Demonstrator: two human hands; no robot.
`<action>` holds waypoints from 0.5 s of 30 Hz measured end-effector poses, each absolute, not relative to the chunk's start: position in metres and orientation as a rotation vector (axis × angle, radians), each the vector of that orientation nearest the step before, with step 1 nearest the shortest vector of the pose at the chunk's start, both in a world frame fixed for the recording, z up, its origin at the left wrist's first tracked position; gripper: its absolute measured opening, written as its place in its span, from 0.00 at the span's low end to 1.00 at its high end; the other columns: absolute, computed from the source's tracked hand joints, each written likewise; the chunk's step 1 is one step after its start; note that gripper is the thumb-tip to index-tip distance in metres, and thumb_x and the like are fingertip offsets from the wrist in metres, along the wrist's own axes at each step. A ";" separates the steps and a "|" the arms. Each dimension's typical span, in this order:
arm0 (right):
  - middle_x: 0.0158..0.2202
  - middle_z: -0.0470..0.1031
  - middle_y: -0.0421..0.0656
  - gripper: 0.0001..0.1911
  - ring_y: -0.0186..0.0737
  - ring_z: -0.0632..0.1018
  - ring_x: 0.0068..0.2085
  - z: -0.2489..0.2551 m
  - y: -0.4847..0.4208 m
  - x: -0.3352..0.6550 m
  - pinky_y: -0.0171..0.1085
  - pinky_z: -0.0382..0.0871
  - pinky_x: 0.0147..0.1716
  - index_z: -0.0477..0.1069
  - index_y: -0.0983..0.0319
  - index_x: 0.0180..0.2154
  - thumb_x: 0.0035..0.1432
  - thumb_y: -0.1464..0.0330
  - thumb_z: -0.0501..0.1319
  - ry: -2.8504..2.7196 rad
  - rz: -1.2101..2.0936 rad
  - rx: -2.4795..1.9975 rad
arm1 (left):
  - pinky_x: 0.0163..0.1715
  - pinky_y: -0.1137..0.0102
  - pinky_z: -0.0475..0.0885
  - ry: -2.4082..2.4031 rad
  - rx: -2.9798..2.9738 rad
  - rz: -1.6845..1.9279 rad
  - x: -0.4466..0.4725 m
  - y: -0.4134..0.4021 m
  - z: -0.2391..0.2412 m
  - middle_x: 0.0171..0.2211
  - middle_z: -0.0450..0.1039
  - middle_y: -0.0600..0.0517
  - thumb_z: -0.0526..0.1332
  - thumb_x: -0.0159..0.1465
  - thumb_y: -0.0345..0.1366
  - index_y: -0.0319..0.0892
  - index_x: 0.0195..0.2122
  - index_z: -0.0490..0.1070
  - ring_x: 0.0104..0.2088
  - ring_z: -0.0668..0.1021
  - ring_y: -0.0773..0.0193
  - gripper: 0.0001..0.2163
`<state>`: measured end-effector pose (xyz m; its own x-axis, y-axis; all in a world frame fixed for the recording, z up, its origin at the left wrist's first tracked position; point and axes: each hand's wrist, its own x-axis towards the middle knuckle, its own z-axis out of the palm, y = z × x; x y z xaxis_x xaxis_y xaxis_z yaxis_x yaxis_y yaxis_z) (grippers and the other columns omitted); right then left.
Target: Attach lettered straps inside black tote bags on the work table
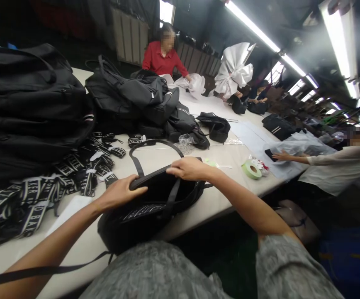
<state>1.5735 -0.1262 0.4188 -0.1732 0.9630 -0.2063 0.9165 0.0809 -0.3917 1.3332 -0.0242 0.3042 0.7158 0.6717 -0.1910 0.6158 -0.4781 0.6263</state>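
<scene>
A black handbag [120,232] lies tilted at the table's front edge, against my body, with its mouth open towards me. My left hand [120,193] grips the bag's rim on the left, thumb over the edge. Further right, my right hand [188,168] is closed on the same rim, near the top of a strap that hangs across the opening. Inside the bag a strap with white print is partly visible. One handle loop [155,143] stands up behind the rim. A long thin strap [52,270] runs off to the lower left over my left forearm.
Bundled printed straps [33,199] cover the table at left, beside a large pile of black bags [27,104]. More black bags [149,97] lie behind. Green tape [251,169] sits at right. Co-workers in red [164,58] and white [338,166] handle wrapping across the table.
</scene>
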 end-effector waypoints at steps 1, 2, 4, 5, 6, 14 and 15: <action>0.29 0.76 0.42 0.12 0.39 0.73 0.31 0.403 -0.128 1.571 0.35 0.62 0.32 0.78 0.61 0.34 0.60 0.61 0.61 -2.333 0.890 -2.018 | 0.35 0.67 0.66 1.003 2.237 0.076 1.332 -0.024 0.301 0.37 0.77 0.49 0.59 0.54 0.57 0.45 0.40 0.72 0.39 0.77 0.51 0.22; 0.30 0.77 0.42 0.11 0.39 0.73 0.31 0.386 -0.133 1.568 0.34 0.62 0.31 0.79 0.60 0.35 0.57 0.60 0.64 -2.413 1.104 -2.035 | 0.33 0.67 0.66 1.034 2.218 0.056 1.331 -0.023 0.297 0.34 0.77 0.49 0.60 0.53 0.56 0.45 0.38 0.73 0.37 0.77 0.51 0.21; 0.33 0.77 0.41 0.12 0.39 0.74 0.33 0.350 -0.151 1.563 0.33 0.62 0.31 0.78 0.59 0.38 0.53 0.60 0.66 -2.437 1.390 -2.002 | 0.28 0.68 0.64 1.056 2.073 0.066 1.329 -0.017 0.287 0.26 0.75 0.51 0.61 0.52 0.55 0.44 0.28 0.74 0.31 0.77 0.52 0.18; 0.33 0.77 0.41 0.12 0.38 0.74 0.33 0.331 -0.161 1.561 0.33 0.62 0.31 0.78 0.59 0.38 0.53 0.61 0.66 -2.365 1.445 -1.997 | 0.26 0.69 0.63 1.042 1.970 0.088 1.328 -0.012 0.283 0.22 0.73 0.52 0.61 0.52 0.54 0.43 0.23 0.72 0.28 0.76 0.54 0.18; 0.32 0.76 0.40 0.11 0.37 0.74 0.32 0.312 -0.172 1.559 0.32 0.62 0.30 0.78 0.59 0.37 0.53 0.61 0.66 -2.238 1.541 -1.983 | 0.25 0.69 0.63 1.018 1.872 0.112 1.328 -0.006 0.279 0.19 0.70 0.52 0.62 0.50 0.54 0.43 0.21 0.71 0.26 0.74 0.55 0.18; 0.31 0.71 0.41 0.21 0.34 0.73 0.29 0.197 -0.190 1.494 0.33 0.69 0.29 0.68 0.62 0.41 0.53 0.53 0.63 -0.817 1.078 -1.749 | 0.27 0.69 0.75 0.845 1.307 -0.053 1.324 0.018 0.267 0.28 0.79 0.45 0.71 0.44 0.51 0.38 0.29 0.76 0.27 0.79 0.56 0.21; 0.33 0.72 0.41 0.22 0.34 0.74 0.31 0.192 -0.184 1.483 0.34 0.70 0.32 0.66 0.61 0.43 0.51 0.55 0.66 -0.812 0.995 -1.728 | 0.28 0.70 0.75 0.847 1.247 -0.074 1.323 0.019 0.264 0.29 0.80 0.44 0.72 0.42 0.51 0.38 0.30 0.76 0.27 0.80 0.56 0.22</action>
